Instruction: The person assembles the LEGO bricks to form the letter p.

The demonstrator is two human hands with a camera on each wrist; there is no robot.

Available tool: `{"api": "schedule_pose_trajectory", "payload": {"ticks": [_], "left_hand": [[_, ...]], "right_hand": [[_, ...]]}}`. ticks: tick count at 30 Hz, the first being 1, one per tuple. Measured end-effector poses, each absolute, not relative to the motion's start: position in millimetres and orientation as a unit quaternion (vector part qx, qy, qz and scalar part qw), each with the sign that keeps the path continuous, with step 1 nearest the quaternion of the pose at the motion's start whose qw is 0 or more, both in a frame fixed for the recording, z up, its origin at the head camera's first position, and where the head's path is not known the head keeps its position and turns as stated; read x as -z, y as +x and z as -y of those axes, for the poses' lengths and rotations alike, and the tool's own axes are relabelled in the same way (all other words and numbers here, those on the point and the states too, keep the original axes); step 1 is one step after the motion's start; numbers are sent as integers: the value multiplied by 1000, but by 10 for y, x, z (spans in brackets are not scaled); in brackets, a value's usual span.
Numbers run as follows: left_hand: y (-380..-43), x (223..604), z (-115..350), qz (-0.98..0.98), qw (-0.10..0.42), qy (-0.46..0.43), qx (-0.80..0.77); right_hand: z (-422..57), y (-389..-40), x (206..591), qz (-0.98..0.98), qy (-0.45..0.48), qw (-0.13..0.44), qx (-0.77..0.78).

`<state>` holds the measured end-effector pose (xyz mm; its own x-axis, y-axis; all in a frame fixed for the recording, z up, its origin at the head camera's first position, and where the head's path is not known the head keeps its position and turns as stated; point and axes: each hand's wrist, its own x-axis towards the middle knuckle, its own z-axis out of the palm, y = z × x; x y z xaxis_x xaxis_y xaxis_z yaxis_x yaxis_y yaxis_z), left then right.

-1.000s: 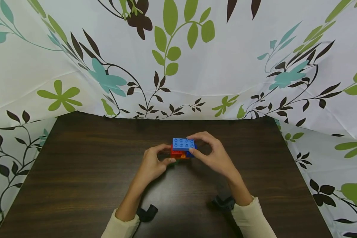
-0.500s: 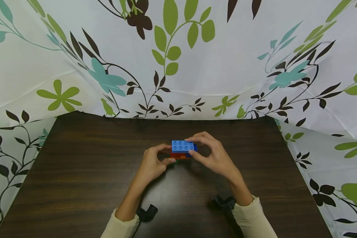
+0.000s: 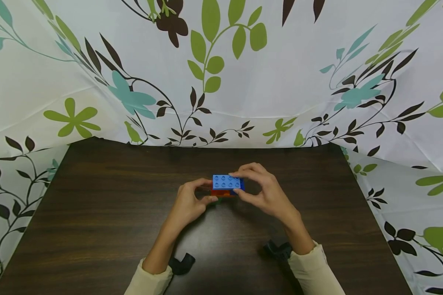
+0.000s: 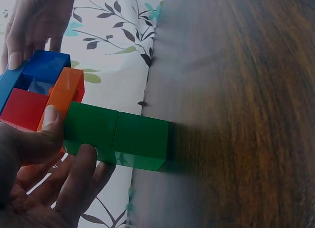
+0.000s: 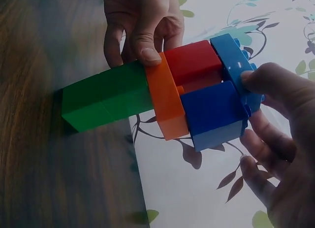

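A toy brick tower stands on the table, with two green bricks (image 5: 110, 97) at its bottom. Above them lies a thin orange brick (image 5: 170, 102), carrying a red brick (image 5: 194, 63) and a dark blue brick (image 5: 216, 112) side by side. A light blue eight-stud brick (image 3: 222, 182) lies across the top, right at the red and dark blue ones. My left hand (image 3: 190, 203) grips the tower around its orange and green part, thumb on the orange brick's edge. With thumb and fingers, my right hand (image 3: 266, 190) pinches the light blue brick's right end.
The dark wooden table (image 3: 114, 213) reaches back to a white leaf-patterned cloth (image 3: 229, 102), which also hangs along both sides. Black wrist-worn pieces sit under the left wrist (image 3: 182, 264) and the right wrist (image 3: 278, 250).
My right hand has brought the light blue brick slightly down and left, over the red and dark blue bricks. My left hand has kept its grip on the tower.
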<state>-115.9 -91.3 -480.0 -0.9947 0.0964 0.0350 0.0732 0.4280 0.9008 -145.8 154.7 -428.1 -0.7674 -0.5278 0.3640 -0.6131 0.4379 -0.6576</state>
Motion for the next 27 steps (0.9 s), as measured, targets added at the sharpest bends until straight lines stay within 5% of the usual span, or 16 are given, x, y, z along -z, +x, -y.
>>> {"api": "schedule_pose_trajectory", "payload": {"ticks": [19, 27], "left_hand": [[-1158, 4792, 904, -848, 7, 51, -528], [-1165, 4796, 909, -846, 8, 51, -531]], "right_hand": [[-1511, -1498, 4310, 846, 363, 119, -373], [-1486, -1475, 4250, 859, 352, 103, -358]]}}
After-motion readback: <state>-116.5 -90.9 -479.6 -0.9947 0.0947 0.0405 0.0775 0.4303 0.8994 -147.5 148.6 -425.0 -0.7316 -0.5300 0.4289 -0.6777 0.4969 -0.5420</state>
